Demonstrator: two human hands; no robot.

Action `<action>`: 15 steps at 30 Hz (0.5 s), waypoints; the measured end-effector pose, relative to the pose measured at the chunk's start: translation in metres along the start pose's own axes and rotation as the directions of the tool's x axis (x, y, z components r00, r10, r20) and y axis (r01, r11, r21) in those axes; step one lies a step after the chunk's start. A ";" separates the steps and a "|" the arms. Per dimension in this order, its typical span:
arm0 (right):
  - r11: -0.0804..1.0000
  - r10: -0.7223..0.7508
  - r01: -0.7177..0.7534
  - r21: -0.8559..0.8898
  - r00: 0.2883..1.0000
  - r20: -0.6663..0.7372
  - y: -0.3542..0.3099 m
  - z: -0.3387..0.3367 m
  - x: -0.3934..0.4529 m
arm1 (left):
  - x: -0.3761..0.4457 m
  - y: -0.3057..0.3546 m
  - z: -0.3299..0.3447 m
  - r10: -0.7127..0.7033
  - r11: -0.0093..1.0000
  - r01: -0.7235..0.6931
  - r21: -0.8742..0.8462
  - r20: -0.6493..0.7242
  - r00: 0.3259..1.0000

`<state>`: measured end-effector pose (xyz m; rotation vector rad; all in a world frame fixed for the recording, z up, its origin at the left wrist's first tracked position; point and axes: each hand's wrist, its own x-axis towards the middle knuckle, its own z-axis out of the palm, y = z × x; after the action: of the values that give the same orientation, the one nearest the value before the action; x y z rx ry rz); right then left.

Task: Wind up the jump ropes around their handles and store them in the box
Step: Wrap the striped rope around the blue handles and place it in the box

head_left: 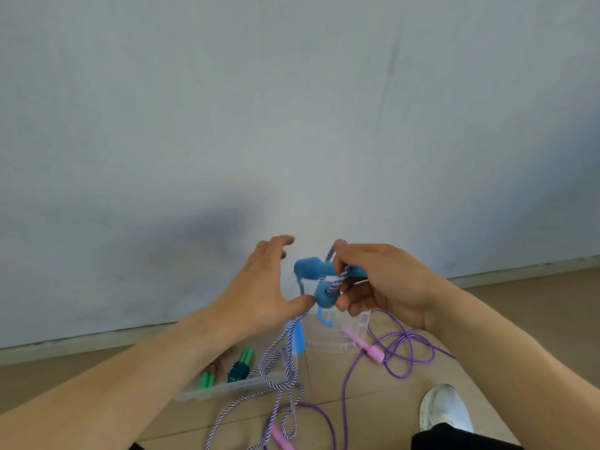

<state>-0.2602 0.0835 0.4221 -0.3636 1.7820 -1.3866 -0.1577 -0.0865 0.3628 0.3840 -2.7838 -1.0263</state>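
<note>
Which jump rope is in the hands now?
The blue-handled striped rope: the right hand grips it. The purple rope lies on the floor; the green-handled one is boxed.

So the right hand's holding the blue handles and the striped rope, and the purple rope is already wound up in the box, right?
Not quite. The head view shows the purple rope lying loose on the floor, not wound in the box. The right hand does hold the blue handles and striped rope.

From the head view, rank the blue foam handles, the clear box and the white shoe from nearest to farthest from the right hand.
1. Blue foam handles: gripped in the right hand.
2. Clear box: just below it.
3. White shoe: farthest, lower right on the floor.
</note>
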 end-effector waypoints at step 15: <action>0.951 0.086 -0.096 0.293 0.995 0.045 -0.007 0.000 0.000 | 0.000 0.000 0.001 -0.086 0.954 0.010 -0.300 -0.242 0.967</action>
<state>-0.2615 0.0811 0.4287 -0.1411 1.5166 -1.5435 -0.1576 -0.0855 0.3621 0.5036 -2.3607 -1.2847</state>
